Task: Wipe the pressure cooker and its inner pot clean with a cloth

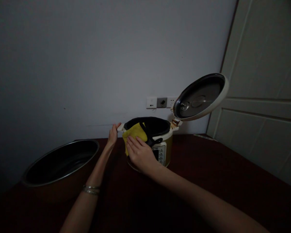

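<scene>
A yellow-and-white rice cooker [165, 152] stands on the dark red table with its lid [200, 96] swung up and open to the right. A yellow cloth [135, 132] lies over the cooker's front-left rim. My right hand [140, 154] presses flat on the cloth against the cooker's side, fingers stretched out. My left hand [113, 134] rests its fingers on the cooker's left handle, steadying it. The black inside of the cooker [152, 125] shows behind the cloth. A bangle sits on my left wrist.
The removed metal inner pot [60, 164] sits on the table [208, 181] to the left. Wall sockets [160, 102] are behind the cooker on the grey wall. A white door [264, 97] stands at the right. The room is dim.
</scene>
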`<state>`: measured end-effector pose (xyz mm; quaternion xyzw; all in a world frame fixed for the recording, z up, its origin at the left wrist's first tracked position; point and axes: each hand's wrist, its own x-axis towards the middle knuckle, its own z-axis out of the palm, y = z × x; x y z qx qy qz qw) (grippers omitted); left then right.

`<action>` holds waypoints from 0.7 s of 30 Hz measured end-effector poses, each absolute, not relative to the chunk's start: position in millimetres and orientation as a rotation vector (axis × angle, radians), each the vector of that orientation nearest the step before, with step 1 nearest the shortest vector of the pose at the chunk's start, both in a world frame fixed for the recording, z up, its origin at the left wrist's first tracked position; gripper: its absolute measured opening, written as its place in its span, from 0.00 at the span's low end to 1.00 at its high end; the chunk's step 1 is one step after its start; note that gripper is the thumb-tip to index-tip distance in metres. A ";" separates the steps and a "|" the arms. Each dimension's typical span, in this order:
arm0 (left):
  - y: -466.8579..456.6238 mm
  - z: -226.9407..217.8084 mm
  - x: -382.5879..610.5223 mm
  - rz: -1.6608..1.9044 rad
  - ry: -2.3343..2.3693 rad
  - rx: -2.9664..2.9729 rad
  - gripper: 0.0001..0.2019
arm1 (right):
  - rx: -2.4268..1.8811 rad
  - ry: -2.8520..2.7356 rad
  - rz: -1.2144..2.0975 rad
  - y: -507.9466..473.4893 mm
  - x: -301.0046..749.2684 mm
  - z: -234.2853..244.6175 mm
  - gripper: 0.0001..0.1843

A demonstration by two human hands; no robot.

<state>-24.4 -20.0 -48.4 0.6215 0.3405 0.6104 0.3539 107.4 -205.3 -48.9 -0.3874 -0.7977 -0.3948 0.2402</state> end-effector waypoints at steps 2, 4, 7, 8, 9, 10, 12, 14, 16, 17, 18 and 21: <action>-26.2 -44.8 -25.8 1.579 0.948 1.633 0.31 | -1.139 -2.202 -1.121 -190.6 85.9 -43.9 0.19; -29.9 -42.9 -27.2 1.563 0.962 1.609 0.30 | -1.235 -2.212 -1.122 -177.0 66.6 -39.5 0.18; -29.6 -43.3 -29.5 1.549 0.905 1.605 0.29 | -1.380 -2.219 -1.095 -162.7 45.1 -34.6 0.18; -28.5 -43.8 -30.2 1.542 0.886 1.614 0.29 | -1.420 -2.221 -1.083 -160.2 40.8 -33.9 0.18; -27.3 -44.2 -30.8 1.535 0.870 1.622 0.28 | -1.444 -2.222 -1.071 -159.1 38.4 -33.9 0.18; -26.0 -44.5 -31.4 1.527 0.858 1.632 0.27 | -1.448 -2.222 -1.063 -159.2 37.9 -34.6 0.19; -23.7 -44.5 -32.2 1.511 0.841 1.651 0.26 | -1.409 -2.226 -1.059 -163.2 43.2 -37.9 0.19; -21.9 -44.0 -32.9 1.508 0.831 1.683 0.26 | -1.325 -2.223 -1.077 -171.5 55.8 -42.7 0.20; -20.5 -43.5 -33.6 1.509 0.834 1.716 0.26 | -1.213 -2.221 -1.092 -183.0 73.6 -46.9 0.20; -19.9 -43.4 -33.8 1.505 0.839 1.728 0.26 | -1.155 -2.221 -1.089 -189.5 83.9 -48.2 0.20; -19.1 -43.5 -33.9 1.502 0.846 1.737 0.26 | -1.101 -2.222 -1.077 -196.4 94.9 -49.1 0.21; -16.1 -45.1 -33.9 1.497 0.870 1.738 0.27 | -1.003 -2.231 -1.014 -216.6 132.9 -50.9 0.22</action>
